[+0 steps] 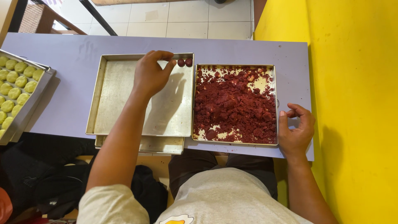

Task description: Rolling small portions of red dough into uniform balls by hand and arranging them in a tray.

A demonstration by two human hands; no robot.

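Dark red crumbly dough [236, 103] fills a silver tray [277, 103]; two balls [185, 62] look the same red. Table [74, 49] lilac, wall [356, 83] bright yellow, cookies [16, 83] pale green.

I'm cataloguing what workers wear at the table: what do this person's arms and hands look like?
Both arms are bare from the short sleeves of a light grey T-shirt down. The left hand and right hand wear no gloves; no rings, watch or bracelets show.

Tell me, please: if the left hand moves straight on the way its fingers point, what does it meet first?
Probably the two dark red balls in the far right corner of the metal tray. The left hand points its fingers at them, a small gap away.
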